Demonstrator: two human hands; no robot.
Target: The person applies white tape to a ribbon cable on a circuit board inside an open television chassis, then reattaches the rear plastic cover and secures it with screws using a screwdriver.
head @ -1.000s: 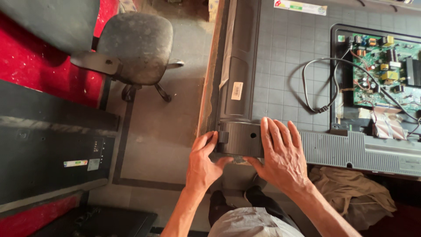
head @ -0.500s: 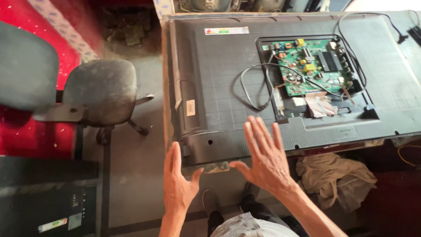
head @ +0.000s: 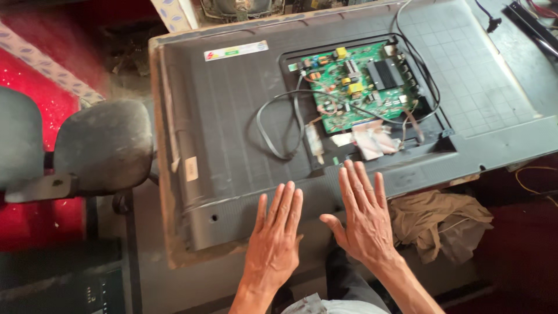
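Whereas a second ago both of my hands are clasped around the dark stand mount at the near edge of the television, they now lie flat and empty on its back cover. My left hand (head: 275, 241) rests with its fingers spread over the lower strip of the television (head: 232, 145), close to the near edge; my right hand (head: 363, 218) lies just beside it, fingers fanned and fingertips reaching toward the lower border of the open bay. Neither hand grips anything; both palms face down and press or hover on the plastic, and I cannot tell how firmly they bear.

My view now takes in the whole set, which lies face down on the tabletop (head: 168, 244). The green circuit board (head: 360, 87) sits exposed in the recessed bay, well ahead of my fingers. A black cable (head: 279, 131) loops out of the bay to the left, and pale ribbon strips (head: 372, 142) lie crumpled at the bay's lower edge, near my right fingertips.

I judge that the hold on the edge part is released, and that the set rests on its own.

A crumpled tan cloth (head: 442, 221) lies at the near right, partly under the set's edge. A worn grey chair (head: 99, 148) stands to the left, apart from the tabletop, beside a red floor covering (head: 35, 104).
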